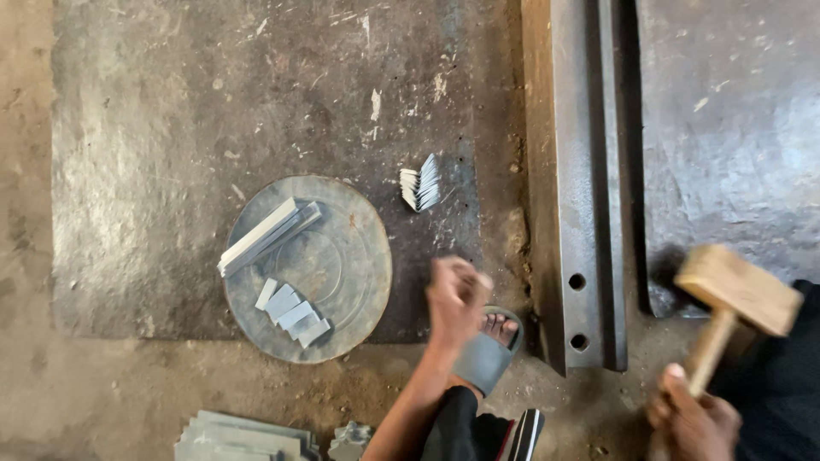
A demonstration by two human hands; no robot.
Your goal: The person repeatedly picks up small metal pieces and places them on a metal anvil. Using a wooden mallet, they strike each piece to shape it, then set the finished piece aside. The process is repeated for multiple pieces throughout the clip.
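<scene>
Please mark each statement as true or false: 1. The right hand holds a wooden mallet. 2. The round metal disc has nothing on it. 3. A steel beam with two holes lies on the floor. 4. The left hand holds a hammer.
1. True: the right hand grips the handle of the wooden mallet.
2. False: the round metal disc carries long strips and short flat pieces.
3. True: the steel beam shows two holes near its end.
4. False: the left hand is blurred, with no hammer in it.

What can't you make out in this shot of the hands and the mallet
Head view only:
- Left hand: motion-blurred, so whether it holds anything is unclear.
- Right hand on the wooden mallet: cut off by the bottom edge.
- Metal pieces at the bottom edge: cropped, count unknown.
</scene>
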